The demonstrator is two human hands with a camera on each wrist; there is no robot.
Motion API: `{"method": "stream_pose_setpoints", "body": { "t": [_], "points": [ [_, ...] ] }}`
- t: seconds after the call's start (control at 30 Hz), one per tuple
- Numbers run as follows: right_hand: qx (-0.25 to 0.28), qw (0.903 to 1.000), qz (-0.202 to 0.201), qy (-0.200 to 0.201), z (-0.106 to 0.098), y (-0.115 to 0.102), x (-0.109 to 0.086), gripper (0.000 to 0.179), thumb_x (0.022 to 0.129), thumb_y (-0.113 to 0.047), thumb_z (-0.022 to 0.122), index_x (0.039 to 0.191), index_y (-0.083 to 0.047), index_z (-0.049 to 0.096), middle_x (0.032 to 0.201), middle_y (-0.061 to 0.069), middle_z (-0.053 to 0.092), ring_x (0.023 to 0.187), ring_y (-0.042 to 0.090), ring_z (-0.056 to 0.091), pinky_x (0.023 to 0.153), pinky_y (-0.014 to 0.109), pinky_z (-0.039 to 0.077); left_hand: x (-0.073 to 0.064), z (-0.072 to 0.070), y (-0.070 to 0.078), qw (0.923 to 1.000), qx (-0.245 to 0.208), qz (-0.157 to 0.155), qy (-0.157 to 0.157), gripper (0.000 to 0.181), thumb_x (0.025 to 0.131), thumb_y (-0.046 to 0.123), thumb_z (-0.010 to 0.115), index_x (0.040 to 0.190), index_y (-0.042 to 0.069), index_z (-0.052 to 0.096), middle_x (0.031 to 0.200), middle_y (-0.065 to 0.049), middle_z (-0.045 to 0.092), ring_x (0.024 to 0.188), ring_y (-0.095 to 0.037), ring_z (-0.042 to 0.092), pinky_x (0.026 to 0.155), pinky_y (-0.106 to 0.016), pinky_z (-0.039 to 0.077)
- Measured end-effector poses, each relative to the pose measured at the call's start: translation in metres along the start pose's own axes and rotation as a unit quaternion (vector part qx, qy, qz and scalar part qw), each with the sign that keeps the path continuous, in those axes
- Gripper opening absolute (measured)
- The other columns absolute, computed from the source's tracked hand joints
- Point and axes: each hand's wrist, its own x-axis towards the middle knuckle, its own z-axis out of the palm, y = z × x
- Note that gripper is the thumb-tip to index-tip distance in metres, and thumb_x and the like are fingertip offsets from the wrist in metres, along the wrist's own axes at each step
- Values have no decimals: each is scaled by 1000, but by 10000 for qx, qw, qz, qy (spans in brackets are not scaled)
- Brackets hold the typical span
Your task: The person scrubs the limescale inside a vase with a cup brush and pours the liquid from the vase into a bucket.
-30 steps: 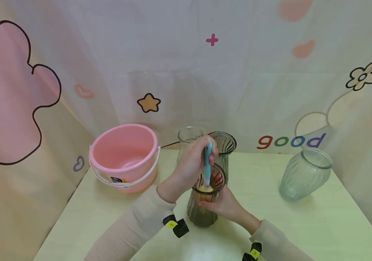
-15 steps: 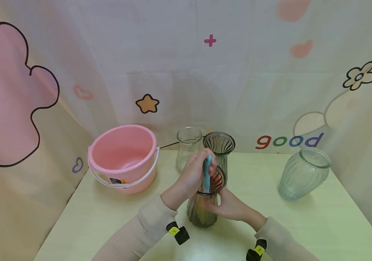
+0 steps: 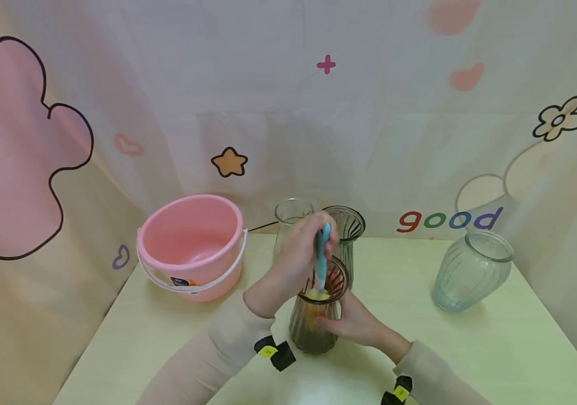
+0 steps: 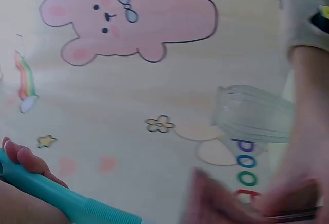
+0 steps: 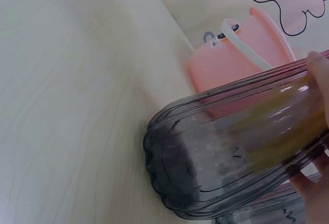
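A grey ribbed glass vase [image 3: 314, 332] stands near the middle of the table, its flared mouth upward. My right hand [image 3: 356, 320] grips its side below the rim, thumb in front. My left hand [image 3: 301, 247] holds the teal handle of a bottle brush [image 3: 321, 270] above the mouth. In the left wrist view, fingers curl round that teal handle [image 4: 77, 203]. The brush's yellow head sits inside the vase, its top near the rim. Through the glass in the right wrist view, the yellow brush head [image 5: 282, 121] shows in the upper part, above the vase's base.
To the left stands a pink bucket [image 3: 192, 275] with a white handle. Behind my hands are a clear glass vase [image 3: 292, 216] and a second grey ribbed vase [image 3: 344, 225]. A rounded pale green glass vase [image 3: 470, 275] stands at the right. A printed curtain [image 3: 268, 84] hangs behind the table.
My left hand pushed the brush down deeper into the vase, then drew it back up, so the yellow head shows again at the mouth. My right hand stays on the vase.
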Motion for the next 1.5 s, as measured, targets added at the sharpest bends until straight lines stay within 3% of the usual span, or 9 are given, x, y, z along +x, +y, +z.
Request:
{"method": "stream_pose_setpoints", "body": {
  "t": [0.17, 0.37, 0.53, 0.8, 0.93, 1.1, 1.23, 1.5],
  "points": [
    [-76, 9995, 147, 279, 6, 2, -1, 79, 76, -25, 74, 139, -21, 27, 134, -1, 41, 124, 19, 40, 101, 49, 33, 3, 0, 27, 9983, -240, 511, -109, 33, 93, 15, 31, 65, 8, 47, 60, 0, 40, 57, -15, 36, 57, -25, 33],
    [31, 9988, 272, 402, 8, -1, -1, 80, 75, -25, 76, 138, -20, 27, 132, -1, 42, 123, 19, 40, 101, 51, 32, 2, -1, 32, 9976, -247, 607, -240, 34, 94, 12, 29, 66, 9, 47, 60, 1, 41, 58, -14, 37, 58, -24, 33],
    [67, 9986, 245, 457, 7, -4, 0, 79, 72, -23, 78, 135, -23, 30, 129, -5, 44, 120, 16, 42, 101, 49, 33, 4, -1, 22, 9981, -246, 549, -160, 31, 93, 13, 30, 67, 9, 46, 61, 1, 40, 59, -14, 36, 58, -24, 33],
    [120, 9986, -180, 483, 7, -5, 2, 90, 70, -20, 80, 140, -26, 23, 138, -5, 35, 125, 15, 36, 102, 30, 34, 5, -5, -26, 9986, -205, -453, 166, 31, 94, 17, 32, 68, 8, 46, 61, 1, 41, 57, -13, 37, 57, -24, 33],
    [178, 9993, -234, 220, 5, -5, 2, 92, 73, -18, 77, 143, -24, 17, 139, -3, 33, 123, 12, 37, 100, 25, 35, 4, -7, -43, 9974, -133, -694, 137, 29, 93, 18, 32, 69, 8, 45, 62, 1, 40, 57, -14, 37, 57, -24, 33],
    [248, 9983, 147, -514, -7, -9, 1, 76, 82, -19, 68, 141, -19, 21, 139, 2, 35, 124, 17, 36, 100, 35, 36, 5, -5, -47, 9973, -92, -716, 119, 29, 93, 21, 32, 71, 8, 46, 63, 1, 40, 58, -14, 36, 58, -26, 33],
    [231, 9953, 442, -835, -15, -12, 1, 70, 85, -23, 65, 141, -18, 24, 144, 3, 32, 133, 22, 27, 105, 46, 28, 4, -6, -47, 9973, -134, -716, 128, 29, 93, 20, 32, 71, 9, 45, 64, 1, 39, 58, -14, 36, 57, -26, 32],
    [278, 9975, 383, -534, -12, -6, -1, 68, 82, -22, 69, 138, -21, 30, 139, -1, 39, 128, 19, 34, 103, 42, 32, 1, -8, -44, 9973, -299, -667, 57, 30, 94, 21, 32, 71, 9, 46, 64, 1, 40, 59, -13, 37, 59, -25, 32]
  ]
}}
